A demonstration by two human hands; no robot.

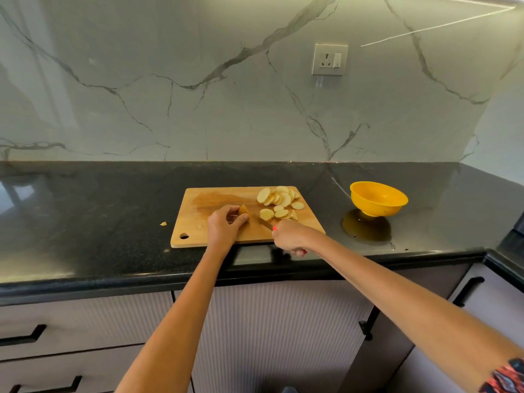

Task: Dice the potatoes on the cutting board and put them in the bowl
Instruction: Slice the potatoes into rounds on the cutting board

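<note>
Basically: left hand [225, 224] pinches the potato end [243, 210]; right hand [292, 236] grips the knife [265, 222], blade just right of it, pointing far-left.

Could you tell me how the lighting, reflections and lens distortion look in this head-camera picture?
Head view: wide-angle bending curves the countertop edge; the glossy black surface mirrors the yellow bowl as a dark reflection beneath it; bright glare patches at left; the hands and cutting board stay reasonably sharp.
</note>
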